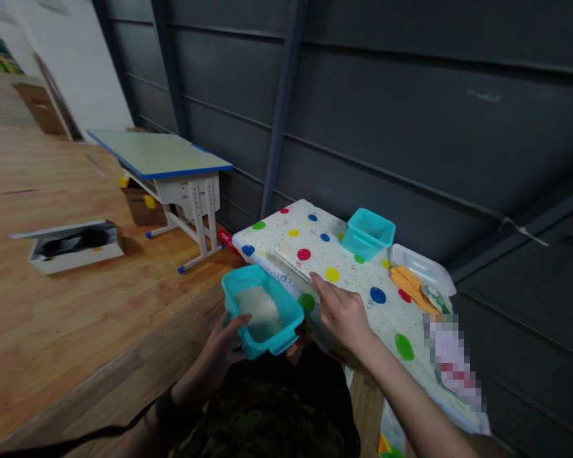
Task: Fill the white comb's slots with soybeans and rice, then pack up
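Note:
My left hand (230, 340) grips the near left side of a teal plastic container (291, 312), its thumb over the rim. White grains that look like rice (260, 308) lie inside, and the container is tilted a little off the table's front edge. To its right, my right hand (341, 312) is over the table, index finger stretched forward and the other fingers curled. At its fingertips is a pale, flat, thin-edged piece (291, 262), blurred against the cloth; its kind is unclear. A second teal container (368, 235) stands farther back on the table.
A dotted cloth covers the table (315, 222). On its right are a clear plastic tray (427, 267), an orange cloth (408, 286), a round green-and-white item (437, 298) and a pixelated packet (453, 359). A dark panelled wall (386, 127) rises behind; a desk (157, 156) and open box (79, 254) stand left.

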Demonstrator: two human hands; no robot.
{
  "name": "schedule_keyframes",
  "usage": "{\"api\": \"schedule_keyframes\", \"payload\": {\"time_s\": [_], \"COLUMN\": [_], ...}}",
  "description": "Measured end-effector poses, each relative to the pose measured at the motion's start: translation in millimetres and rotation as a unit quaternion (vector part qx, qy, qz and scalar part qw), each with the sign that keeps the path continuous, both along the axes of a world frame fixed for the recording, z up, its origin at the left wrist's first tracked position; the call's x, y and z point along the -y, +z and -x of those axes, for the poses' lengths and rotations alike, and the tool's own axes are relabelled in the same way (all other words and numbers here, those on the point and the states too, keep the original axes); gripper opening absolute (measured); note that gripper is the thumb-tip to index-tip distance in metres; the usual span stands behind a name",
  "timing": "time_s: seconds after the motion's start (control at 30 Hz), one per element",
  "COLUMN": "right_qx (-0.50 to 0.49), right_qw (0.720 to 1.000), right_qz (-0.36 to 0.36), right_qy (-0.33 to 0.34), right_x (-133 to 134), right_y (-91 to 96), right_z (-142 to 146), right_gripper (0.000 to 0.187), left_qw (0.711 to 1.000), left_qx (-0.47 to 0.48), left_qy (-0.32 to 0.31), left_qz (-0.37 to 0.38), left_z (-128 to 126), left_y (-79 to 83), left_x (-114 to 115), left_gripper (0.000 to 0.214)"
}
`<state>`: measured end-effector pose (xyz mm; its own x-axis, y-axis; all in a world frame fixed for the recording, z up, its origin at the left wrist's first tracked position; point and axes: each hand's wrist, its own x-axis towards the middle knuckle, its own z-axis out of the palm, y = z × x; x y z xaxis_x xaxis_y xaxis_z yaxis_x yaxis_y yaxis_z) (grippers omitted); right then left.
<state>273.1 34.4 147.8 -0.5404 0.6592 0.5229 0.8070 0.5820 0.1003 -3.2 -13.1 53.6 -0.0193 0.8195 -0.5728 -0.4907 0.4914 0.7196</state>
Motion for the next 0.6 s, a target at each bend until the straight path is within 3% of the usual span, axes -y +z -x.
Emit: {"api": "schedule_keyframes", "payload": {"time_s": [0.13, 0.3, 0.4, 0.6], "right_qx": [0.009, -0.019, -0.033, -0.031], "right_qw": [0.999, 0.999, 0.999, 0.998], "right_qz": [0.028, 0.016, 0.011, 0.005], "right_qy": [-0.014, 0.025, 0.016, 0.058], "right_x": [-14.9, -8.4, -12.9, -8.8], "right_y": [-2.0, 0.2, -1.4, -0.8], "right_z": [1.6, -1.2, -0.4, 8.3], "right_gripper": [0.068, 0.063, 0.064, 0.065], "left_qw": [1.0, 1.0, 1.0, 1.0], "left_qx": [0.004, 0.006, 0.004, 0.001], "left_qy": [-0.007, -0.008, 0.001, -0.003], "left_qz": [-0.016, -0.008, -0.019, -0.018], "left_z": [0.5, 1.6, 1.5, 3.6], "left_y": [-0.1, 1.3, 6.0, 6.7], "left_x": [-0.1, -1.2, -1.7, -1.6], "left_gripper": [0.071, 0.073, 0.078, 0.068]}}
